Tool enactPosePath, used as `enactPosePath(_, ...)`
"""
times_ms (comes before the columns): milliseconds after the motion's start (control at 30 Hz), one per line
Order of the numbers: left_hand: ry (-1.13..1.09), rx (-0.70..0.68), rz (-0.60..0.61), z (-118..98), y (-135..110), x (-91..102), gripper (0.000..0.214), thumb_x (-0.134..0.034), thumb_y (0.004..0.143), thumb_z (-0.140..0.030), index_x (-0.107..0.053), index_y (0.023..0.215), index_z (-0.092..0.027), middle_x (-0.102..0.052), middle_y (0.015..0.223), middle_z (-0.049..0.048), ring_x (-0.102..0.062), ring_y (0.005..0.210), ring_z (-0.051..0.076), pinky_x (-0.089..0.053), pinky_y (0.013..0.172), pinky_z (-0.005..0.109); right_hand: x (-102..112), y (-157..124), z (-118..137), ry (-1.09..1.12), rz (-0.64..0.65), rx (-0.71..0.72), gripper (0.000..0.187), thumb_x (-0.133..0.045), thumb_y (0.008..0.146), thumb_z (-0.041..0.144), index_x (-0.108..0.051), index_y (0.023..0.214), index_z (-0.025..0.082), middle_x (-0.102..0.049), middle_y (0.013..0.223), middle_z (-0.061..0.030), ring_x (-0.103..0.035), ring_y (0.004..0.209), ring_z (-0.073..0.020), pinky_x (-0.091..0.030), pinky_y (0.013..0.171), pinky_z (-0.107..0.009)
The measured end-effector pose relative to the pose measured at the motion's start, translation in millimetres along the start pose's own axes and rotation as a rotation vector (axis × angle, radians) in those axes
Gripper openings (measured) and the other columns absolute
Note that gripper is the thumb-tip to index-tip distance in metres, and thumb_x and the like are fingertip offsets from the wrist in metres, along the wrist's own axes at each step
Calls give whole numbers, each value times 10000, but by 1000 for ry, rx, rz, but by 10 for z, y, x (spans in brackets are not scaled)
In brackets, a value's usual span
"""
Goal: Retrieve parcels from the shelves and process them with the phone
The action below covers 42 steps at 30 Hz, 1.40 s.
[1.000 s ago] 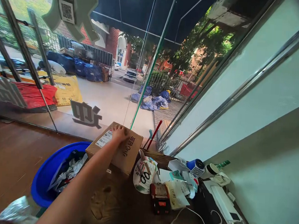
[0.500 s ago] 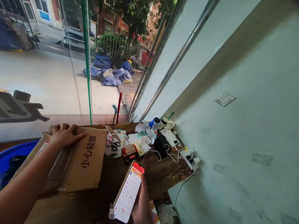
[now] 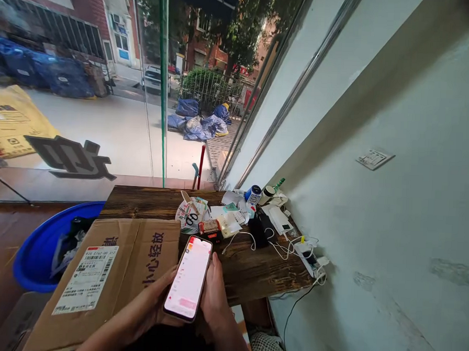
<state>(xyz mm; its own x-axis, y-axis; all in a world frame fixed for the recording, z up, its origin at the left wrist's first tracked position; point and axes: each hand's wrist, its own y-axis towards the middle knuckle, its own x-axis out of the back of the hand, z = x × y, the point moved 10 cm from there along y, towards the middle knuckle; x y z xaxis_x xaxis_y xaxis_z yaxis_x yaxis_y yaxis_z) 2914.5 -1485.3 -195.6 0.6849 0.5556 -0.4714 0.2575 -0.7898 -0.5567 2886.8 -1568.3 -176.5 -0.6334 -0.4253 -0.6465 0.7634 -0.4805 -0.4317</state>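
A phone [image 3: 188, 279] with a lit, mostly white and pink screen is held upright in front of me. My left hand [image 3: 161, 297] grips its left edge, with the fingers partly hidden behind it. Along the right edge, my right hand [image 3: 213, 295] is wrapped round the phone, thumb at its side. Left of the phone, a cardboard box [image 3: 130, 259] lies on the wooden table, partly covered by my left forearm. The box has dark printed characters and a white shipping label [image 3: 87, 279] on top.
Beyond the phone lie scissors [image 3: 192, 219], a red-and-black tape measure-like item [image 3: 210, 229], papers and white cables [image 3: 281, 246] on the table [image 3: 139, 199]. A blue tub [image 3: 29, 259] stands left. A glass front [image 3: 165, 114] is ahead, a wall [image 3: 413, 216] right.
My left hand has left the cardboard box and come to the phone. The phone's screen shows a different page. The view has turned left, and the box's shipping label is now uncovered.
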Motion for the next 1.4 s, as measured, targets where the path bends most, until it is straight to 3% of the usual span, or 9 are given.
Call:
enactPosePath(100, -231, 34, 118, 111, -95, -316, 829, -683, 693, -462, -265, 1405, -386, -549, 1299, 73, -612, 1039, 360, -583, 643, 464, 116, -74, 19, -104, 10, 63, 633, -545, 720, 672, -611, 1081, 156, -718, 999, -80, -656, 944, -246, -519, 806, -370)
enactPosePath(233, -252, -70, 99, 31, -152, -388, 760, -578, 762, -286, -218, 1427, -353, -438, 1402, 102, -625, 1006, 323, -598, 632, 445, 297, -203, 109, -325, 22, 118, 480, -641, 750, 407, -520, 1171, 213, -700, 1076, -58, -647, 964, -236, -500, 869, -380)
enactPosePath(333, -242, -109, 58, 30, -177, -441, 788, -525, 729, -212, -204, 1440, -325, -409, 1425, 111, -615, 1004, 330, -599, 573, 407, 264, -302, 128, -360, 129, 73, 549, -640, 697, 255, -461, 1215, 228, -685, 1115, -58, -638, 998, -254, -501, 875, -407)
enactPosePath(667, 3, -191, -199, -33, -245, -431, 655, -520, 847, -409, -266, 1431, -255, -622, 1167, 113, -660, 782, 248, -540, 458, 277, 191, -364, 164, -403, 195, 114, 572, -648, 695, 299, -394, 1202, 223, -637, 1222, -100, -612, 1089, -268, -499, 907, -428)
enactPosePath(833, -103, -215, -102, 52, -171, -402, 761, -521, 804, -428, -187, 1468, -268, -526, 1321, 132, -640, 921, 311, -567, 481, 337, 164, -370, 204, -491, 189, 165, 552, -672, 713, 318, -405, 1185, 217, -648, 1206, -113, -621, 1081, -258, -514, 875, -400)
enactPosePath(1000, -195, -250, -73, 62, -153, -351, 777, -543, 746, -404, -254, 1451, -250, -470, 1383, 135, -591, 1047, 346, -552, 452, 285, 130, -392, 215, -487, 237, 185, 530, -627, 681, 187, -460, 1184, 220, -655, 1197, -76, -618, 1078, -240, -507, 870, -364)
enactPosePath(1100, -192, -225, -63, 95, -142, -342, 786, -520, 755, -372, -204, 1466, -259, -459, 1393, 129, -603, 1017, 351, -572, 464, 345, 201, -333, 177, -397, 173, 150, 497, -645, 669, 231, -523, 1151, 216, -691, 1120, -54, -642, 1015, -241, -515, 841, -354)
enactPosePath(1267, -163, -220, -76, 134, -147, -327, 800, -517, 750, -354, -184, 1471, -264, -387, 1451, 128, -623, 966, 340, -561, 446, 338, 493, -208, 164, -286, -177, 133, 467, -652, 671, 592, -652, 875, 172, -731, 852, -61, -672, 832, -241, -526, 722, -318)
enactPosePath(1400, -169, -236, -96, 117, -175, -341, 677, -491, 769, -338, -310, 1417, -257, -410, 1438, 111, -615, 1001, 336, -550, 452, 312, 470, -209, 198, -337, -198, 158, 534, -622, 670, 670, -677, 824, 161, -717, 778, -62, -653, 733, -219, -505, 636, -295)
